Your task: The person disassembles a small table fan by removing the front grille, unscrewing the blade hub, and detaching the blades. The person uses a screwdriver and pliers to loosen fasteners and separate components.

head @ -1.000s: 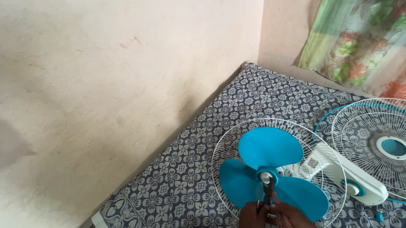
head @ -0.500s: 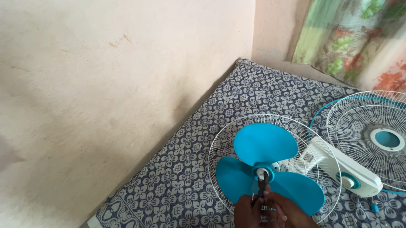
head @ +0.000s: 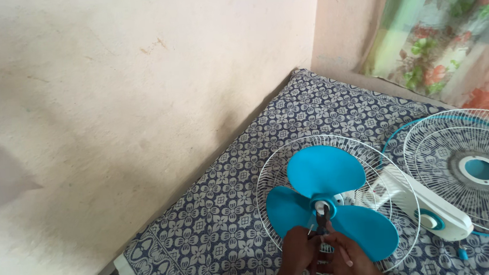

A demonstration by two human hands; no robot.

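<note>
Patterned blue bedcover (head: 216,228) below, both left hand (head: 296,256) and right hand (head: 346,260) clamped round pliers (head: 322,221) just ahead, tips at blue fan blade (head: 324,172) hub.

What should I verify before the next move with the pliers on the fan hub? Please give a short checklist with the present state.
1. Pliers tip sits at the white centre of the hub: ok.
2. Both hands on the tool: left hand and right hand close together at the handles: ok.
3. Grip firm on the handles: cannot tell, fingers overlap.
4. Blue blade seated on the rear guard: ok.
5. Front guard lies apart, to the right: ok.
6. Fan rests flat on the patterned cloth: ok.
</note>
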